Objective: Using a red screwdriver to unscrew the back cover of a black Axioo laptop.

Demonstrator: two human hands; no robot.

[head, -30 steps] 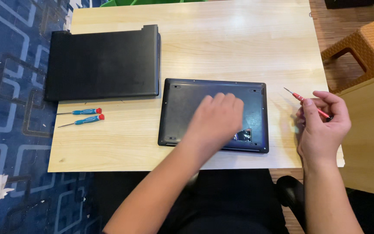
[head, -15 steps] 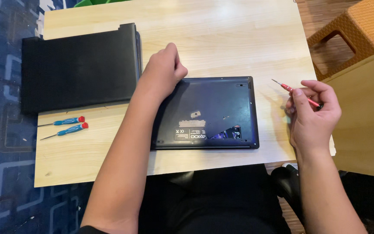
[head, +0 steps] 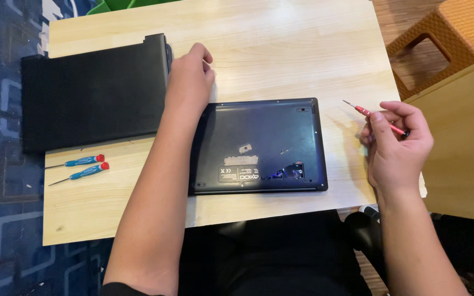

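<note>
A dark laptop (head: 264,143) lies bottom side up on the light wooden table (head: 281,55), with a broken patch near its front edge. My left hand (head: 189,82) rests at the laptop's far left corner, fingers curled, touching the right edge of a black case (head: 89,93). It holds nothing that I can see. My right hand (head: 395,145) hovers just right of the laptop and grips a small red-handled screwdriver (head: 373,116), tip pointing up-left.
Two blue-handled screwdrivers with red caps (head: 80,167) lie at the table's left front. A woven orange stool (head: 445,38) stands at the upper right, beside a light wooden panel (head: 464,137). Blue patterned carpet (head: 1,208) covers the floor on the left.
My left hand has moved from the middle of the laptop's underside up and left to its far corner by the black case. The right hand keeps the red screwdriver.
</note>
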